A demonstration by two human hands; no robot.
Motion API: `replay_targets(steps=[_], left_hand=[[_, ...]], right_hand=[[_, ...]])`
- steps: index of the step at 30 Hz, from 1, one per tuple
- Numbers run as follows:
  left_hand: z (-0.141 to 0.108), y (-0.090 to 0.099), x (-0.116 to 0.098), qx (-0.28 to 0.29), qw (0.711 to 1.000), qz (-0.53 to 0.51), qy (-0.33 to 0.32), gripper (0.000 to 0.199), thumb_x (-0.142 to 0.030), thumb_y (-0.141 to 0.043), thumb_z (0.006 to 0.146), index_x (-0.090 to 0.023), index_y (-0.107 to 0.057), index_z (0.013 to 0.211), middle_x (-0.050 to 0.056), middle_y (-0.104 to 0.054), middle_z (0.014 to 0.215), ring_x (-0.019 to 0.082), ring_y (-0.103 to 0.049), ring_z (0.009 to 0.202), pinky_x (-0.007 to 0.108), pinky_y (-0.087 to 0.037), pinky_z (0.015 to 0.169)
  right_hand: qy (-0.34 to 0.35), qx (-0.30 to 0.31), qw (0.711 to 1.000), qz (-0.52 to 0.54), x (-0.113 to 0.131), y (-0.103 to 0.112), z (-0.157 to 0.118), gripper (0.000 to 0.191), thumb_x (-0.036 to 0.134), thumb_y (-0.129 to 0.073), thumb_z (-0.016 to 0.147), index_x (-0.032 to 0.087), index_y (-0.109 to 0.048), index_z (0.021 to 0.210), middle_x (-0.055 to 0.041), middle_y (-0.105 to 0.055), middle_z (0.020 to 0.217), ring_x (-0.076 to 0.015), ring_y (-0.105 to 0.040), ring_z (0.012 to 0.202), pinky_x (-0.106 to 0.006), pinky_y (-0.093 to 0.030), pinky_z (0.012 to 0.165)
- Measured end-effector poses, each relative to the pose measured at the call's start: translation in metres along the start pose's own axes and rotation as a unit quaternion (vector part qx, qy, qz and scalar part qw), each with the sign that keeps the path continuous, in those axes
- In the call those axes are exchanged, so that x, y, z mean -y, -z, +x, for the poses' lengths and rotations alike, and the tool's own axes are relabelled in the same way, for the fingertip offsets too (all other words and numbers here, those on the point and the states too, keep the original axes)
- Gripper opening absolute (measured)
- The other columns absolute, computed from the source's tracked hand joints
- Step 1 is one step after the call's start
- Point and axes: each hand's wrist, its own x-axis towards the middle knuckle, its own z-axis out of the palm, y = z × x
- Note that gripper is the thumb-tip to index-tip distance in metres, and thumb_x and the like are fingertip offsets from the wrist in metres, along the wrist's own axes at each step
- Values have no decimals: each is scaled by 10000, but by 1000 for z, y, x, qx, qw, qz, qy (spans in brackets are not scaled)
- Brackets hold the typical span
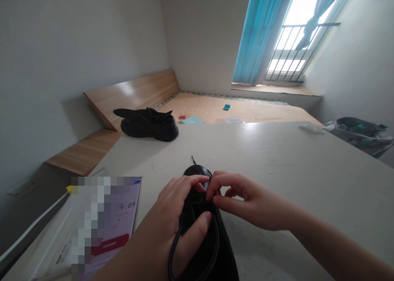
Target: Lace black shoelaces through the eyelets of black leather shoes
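A black shoe (227, 252) is on the white table right in front of me, its lower part running out of the bottom of the view. My left hand (180, 203) grips the shoe from the left, fingers curled over its upper and thumb near the lacing. A black shoelace (216, 242) loops down over the shoe and around my left thumb. With fingers and thumb drawn together at the lacing, my right hand (243, 196) pinches the lace; the exact spot is partly hidden by the fingers. One thin lace tip sticks out beyond the shoe.
Another black shoe (150, 129) sits at the table's far left, a dark flap lying over it. A phone (123, 215) with a lit screen lies at left beside a clear plastic package (52, 248). A small clear packet (311, 127) is near the right edge of the white table (277, 162).
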Motion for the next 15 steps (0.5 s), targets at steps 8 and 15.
replay_targets(steps=[8, 15], left_hand=[[2, 6, -4, 9, 997, 72, -30, 328, -253, -511, 834, -281, -572, 1155, 2, -609, 933, 230, -586, 925, 386, -460, 850], [3, 7, 3, 37, 999, 22, -2, 275, -265, -537, 864, -288, -605, 1129, -2, -591, 882, 202, -589, 850, 327, -478, 756]], right_hand=[[-24, 27, 992, 125, -7, -5, 3, 283, 460, -612, 877, 180, -581, 850, -26, -493, 940, -178, -482, 901, -332, -407, 809], [-12, -2, 974, 226, -10, -4, -3, 409, 587, -571, 903, 189, -599, 813, -10, -494, 881, -161, -459, 905, -304, -373, 860]])
